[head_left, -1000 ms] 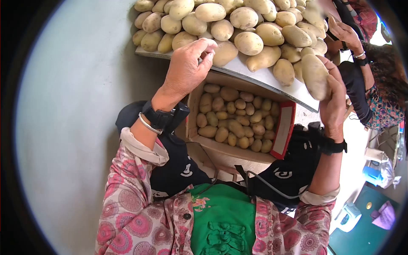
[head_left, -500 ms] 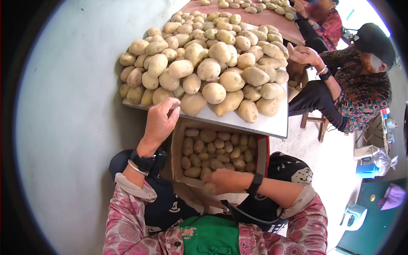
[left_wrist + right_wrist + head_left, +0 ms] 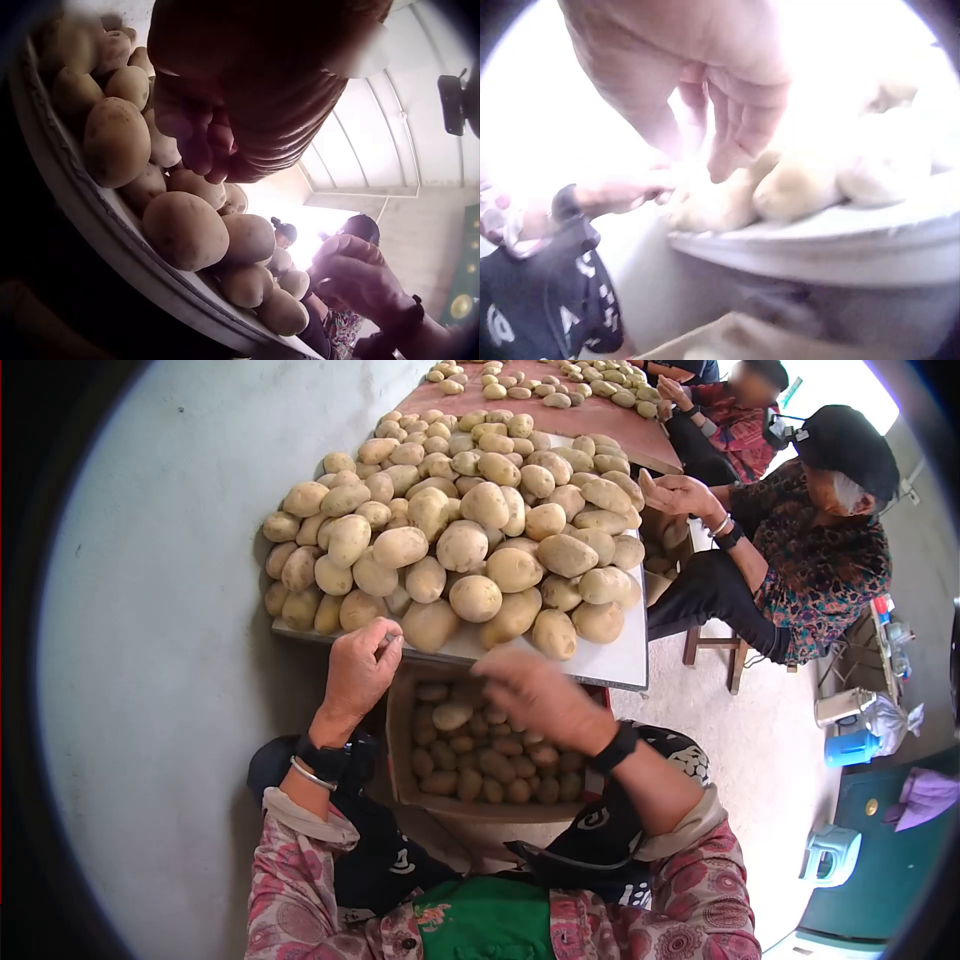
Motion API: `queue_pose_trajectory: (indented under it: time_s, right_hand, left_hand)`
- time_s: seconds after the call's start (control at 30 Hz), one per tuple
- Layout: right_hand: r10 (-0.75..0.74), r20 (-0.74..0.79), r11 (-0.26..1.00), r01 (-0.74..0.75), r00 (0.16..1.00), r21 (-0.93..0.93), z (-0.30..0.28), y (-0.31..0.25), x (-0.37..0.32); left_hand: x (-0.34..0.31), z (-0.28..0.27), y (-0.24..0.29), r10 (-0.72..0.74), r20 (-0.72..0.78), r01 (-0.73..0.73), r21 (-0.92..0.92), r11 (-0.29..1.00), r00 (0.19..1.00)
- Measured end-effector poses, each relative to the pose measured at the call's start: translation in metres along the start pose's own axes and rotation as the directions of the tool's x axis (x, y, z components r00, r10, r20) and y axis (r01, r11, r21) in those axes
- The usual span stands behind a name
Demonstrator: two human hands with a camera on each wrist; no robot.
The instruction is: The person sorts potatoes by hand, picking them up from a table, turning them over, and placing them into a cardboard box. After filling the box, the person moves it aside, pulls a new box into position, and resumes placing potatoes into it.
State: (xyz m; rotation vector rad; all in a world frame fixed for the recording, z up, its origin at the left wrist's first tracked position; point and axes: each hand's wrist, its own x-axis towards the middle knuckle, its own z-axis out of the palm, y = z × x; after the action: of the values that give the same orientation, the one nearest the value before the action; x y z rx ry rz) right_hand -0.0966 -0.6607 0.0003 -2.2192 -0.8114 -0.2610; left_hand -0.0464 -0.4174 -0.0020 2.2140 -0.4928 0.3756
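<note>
Pale potatoes (image 3: 400, 547) lie heaped on a white-topped table (image 3: 622, 660). At its near edge, my left hand (image 3: 362, 668) hovers with loosely curled fingers beside the front potatoes; the left wrist view shows the hand (image 3: 255, 90) with no potato in its fingers. My right hand (image 3: 550, 700), blurred, is over the far side of a cardboard box (image 3: 400, 750). In the right wrist view the hand (image 3: 697, 75) is empty, its fingers bent down near potatoes (image 3: 799, 187) at the table edge. Smaller potatoes (image 3: 495, 763) fill the box; a brighter one (image 3: 452, 716) shows near its left side.
A seated person in a black cap (image 3: 820, 550) is at the right of the table, and another person (image 3: 740, 410) sits farther back. Beyond the heap stands a reddish table (image 3: 640, 435) with more potatoes. A grey wall (image 3: 150, 660) runs along the left.
My right hand has gone from holding a large potato at the table's right, to a small potato at the box's near edge, to empty above the box. The left hand keeps its pose.
</note>
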Motion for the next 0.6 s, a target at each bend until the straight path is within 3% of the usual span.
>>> queue_pose_trajectory:
  time_s: [0.03,0.1,0.2,0.27,0.43,0.53,0.6]
  right_hand:
    - [0.187,-0.047,0.980,-0.183,0.981,0.081,-0.016,0.005,0.003]
    - [0.269,-0.322,0.961,-0.233,0.908,0.148,-0.048,0.021,0.005]
    - [0.177,-0.498,0.915,-0.328,0.849,-0.234,-0.088,0.044,0.002]
    - [0.253,-0.494,0.866,-0.422,0.832,-0.269,-0.098,0.045,0.001]
    - [0.339,-0.370,0.802,-0.471,0.865,-0.368,-0.090,0.064,-0.006]
    - [0.396,-0.355,0.764,-0.519,0.847,-0.384,-0.083,0.070,-0.004]
    - [0.385,-0.346,0.766,-0.505,0.856,-0.397,-0.080,0.071,-0.001]
  left_hand:
    - [0.001,0.001,-0.001,0.052,-0.017,-0.051,0.027,0.998,0.999]
    - [-0.001,0.001,-0.006,0.092,-0.013,-0.091,0.072,0.993,0.996]
    - [-0.001,0.004,-0.004,0.045,0.004,-0.045,0.010,0.999,0.999]
    - [-0.003,0.006,-0.005,0.033,0.035,-0.033,0.013,0.999,0.999]
    - [-0.001,0.010,0.002,0.011,0.092,-0.012,0.009,1.000,0.996]
    - [-0.002,0.015,0.002,0.104,0.072,-0.104,-0.006,0.995,0.992]
    - [-0.001,0.015,0.009,0.037,0.108,-0.038,0.007,0.999,0.994]
